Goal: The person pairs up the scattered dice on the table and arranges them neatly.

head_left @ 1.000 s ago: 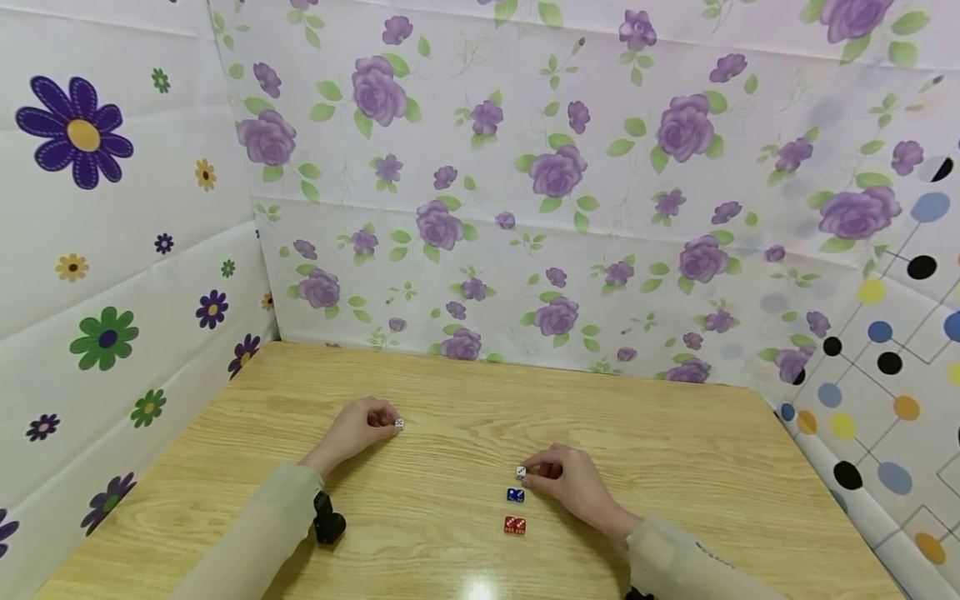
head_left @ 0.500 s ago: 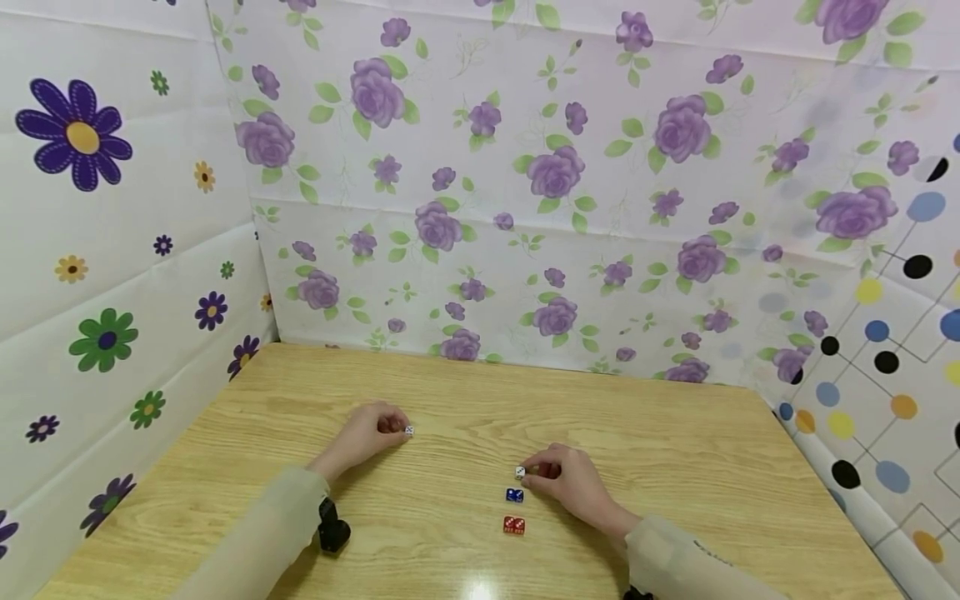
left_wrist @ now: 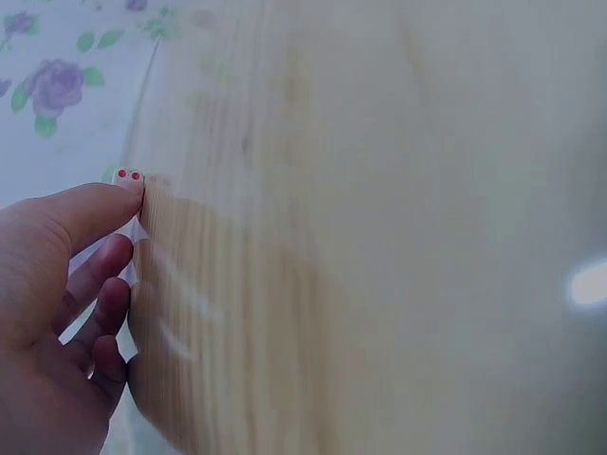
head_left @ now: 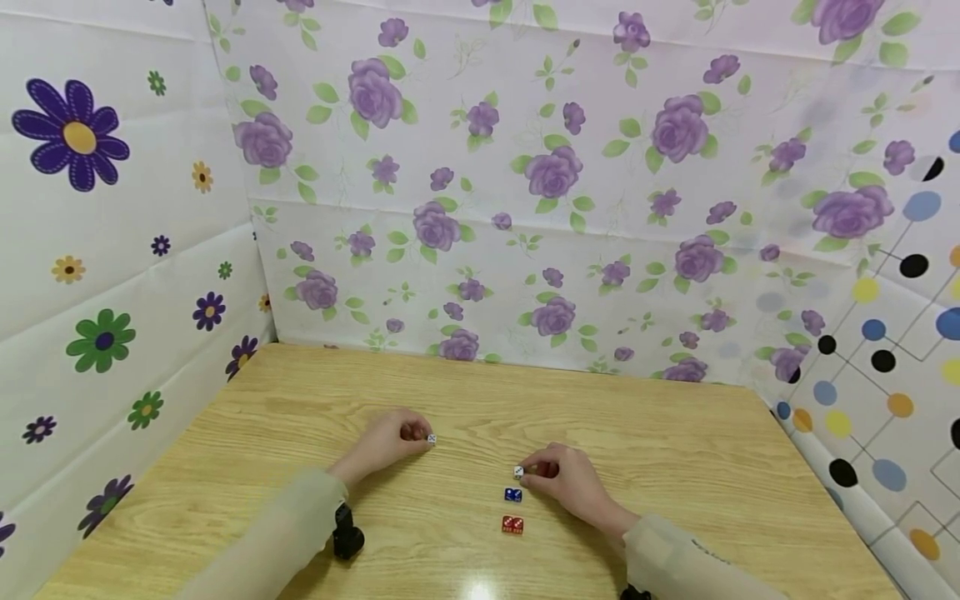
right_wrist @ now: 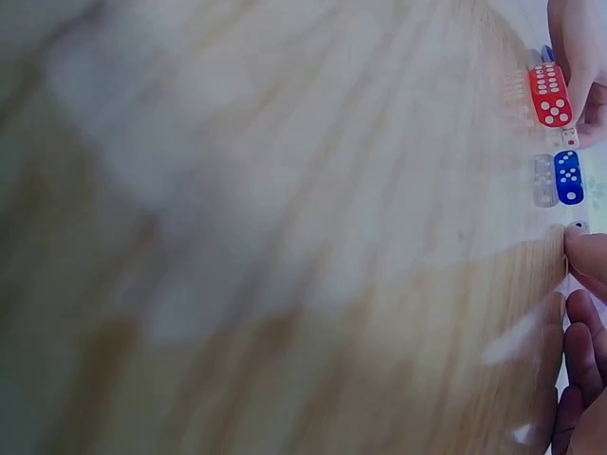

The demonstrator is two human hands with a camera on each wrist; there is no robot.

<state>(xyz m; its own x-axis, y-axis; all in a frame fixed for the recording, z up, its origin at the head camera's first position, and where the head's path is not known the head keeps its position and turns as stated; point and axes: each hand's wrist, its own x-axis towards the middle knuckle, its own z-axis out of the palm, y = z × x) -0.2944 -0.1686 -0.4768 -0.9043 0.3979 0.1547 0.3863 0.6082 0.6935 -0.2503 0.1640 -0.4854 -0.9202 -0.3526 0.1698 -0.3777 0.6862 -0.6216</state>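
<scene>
My left hand [head_left: 388, 439] pinches a small white die [head_left: 432, 439] between thumb and finger, close over the table left of centre. In the left wrist view red pips show on that die [left_wrist: 129, 176] above the thumb. My right hand [head_left: 570, 481] pinches another white die [head_left: 518, 472] at the far end of a line of dice. Just nearer than it lies a pair of blue dice [head_left: 513, 495], side by side. Nearer still sits a pair of red dice [head_left: 512, 525]. In the right wrist view the thumb mostly hides the right hand's die.
The dice stand on a light wood-grain table [head_left: 637, 425]. A purple-flowered cloth [head_left: 480, 275] hangs behind its back edge, with patterned cloths at the left and right sides. A black wrist camera [head_left: 348, 537] sits on the left sleeve.
My left hand has moved right and slightly nearer with its white die, toward the line of dice. The right hand has stayed in place, holding its die.
</scene>
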